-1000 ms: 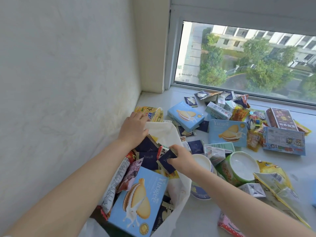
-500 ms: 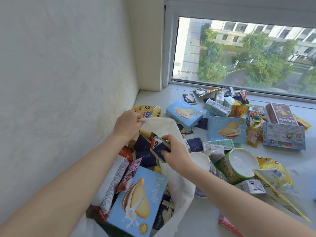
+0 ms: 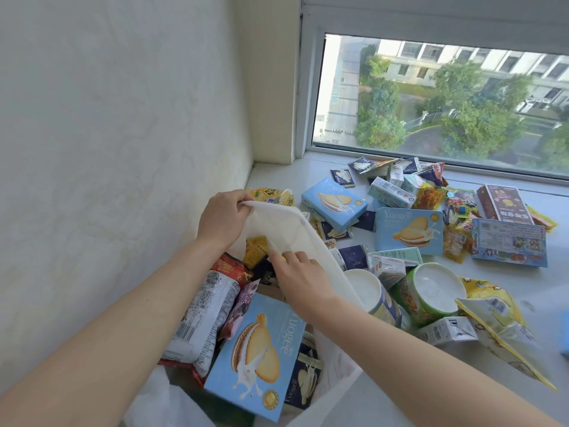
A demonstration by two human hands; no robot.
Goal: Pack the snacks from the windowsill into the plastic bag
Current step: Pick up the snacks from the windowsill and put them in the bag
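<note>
Plastic bag [image 3: 292,229] 1 | blue biscuit boxes [image 3: 334,202] 3 | white-lidded tubs [image 3: 437,291] 2

White noted on plastic bag [image 3: 295,229]. Light blue box [image 3: 255,355], cream sandwich biscuit printed. Green-patterned tub [image 3: 406,298], white lid [image 3: 438,285]. Navy packet [image 3: 354,257].

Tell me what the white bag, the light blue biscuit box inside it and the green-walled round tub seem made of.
White bag: seemingly thin plastic film, matte; it drapes limply from the left hand. Light blue biscuit box: printed card, slight sheen; flat faces, crisp edges. Green-walled round tub: probably paper or plastic with a matte white lid; unclear.
</note>
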